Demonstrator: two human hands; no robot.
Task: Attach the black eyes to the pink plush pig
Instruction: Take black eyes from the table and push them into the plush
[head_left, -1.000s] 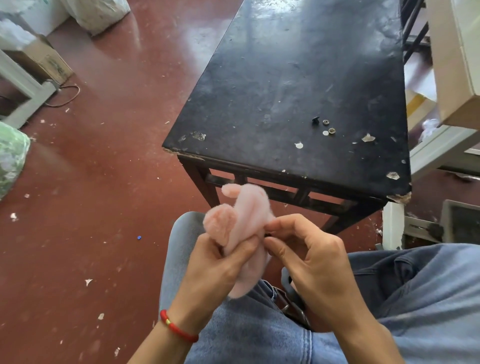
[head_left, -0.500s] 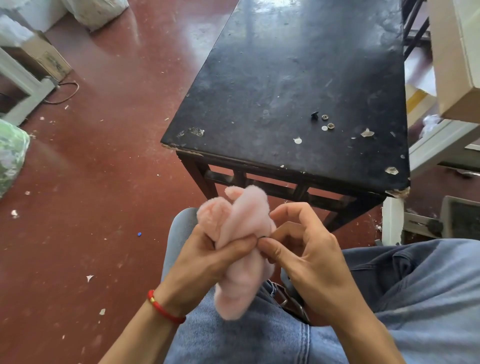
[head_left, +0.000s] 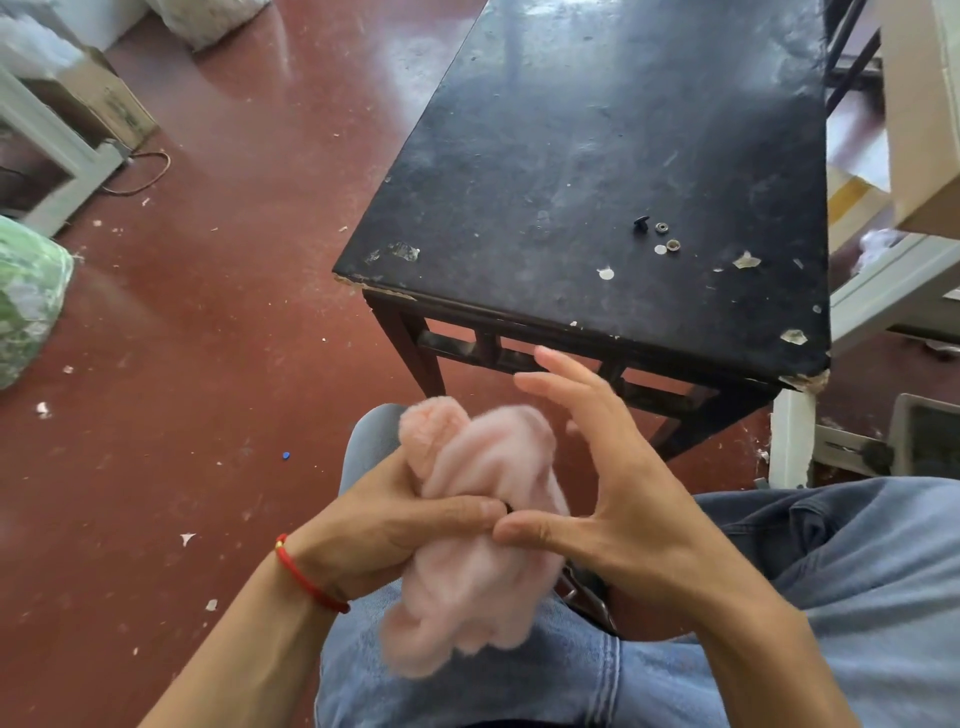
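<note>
Over my lap, my left hand (head_left: 400, 525) is closed around the pink plush pig (head_left: 483, 525), thumb across its front. My right hand (head_left: 613, 467) has its fingers spread upward, and its thumb tip presses against the plush beside the left thumb, where a small dark spot shows between the two thumbs. A loose black eye (head_left: 642, 223) lies on the black table (head_left: 571, 130), with two metal washers (head_left: 667, 235) and a pale disc right beside it.
The black table's near edge sits just beyond my knees. Red floor with scraps lies to the left, with a green bag (head_left: 26, 296) and a cardboard box (head_left: 98, 98). White frames and a box (head_left: 919, 114) crowd the right side.
My right hand's fingers have opened from a pinch and fanned out, leaving only the thumb on the plush. Both hands and the pig have dropped lower toward my lap.
</note>
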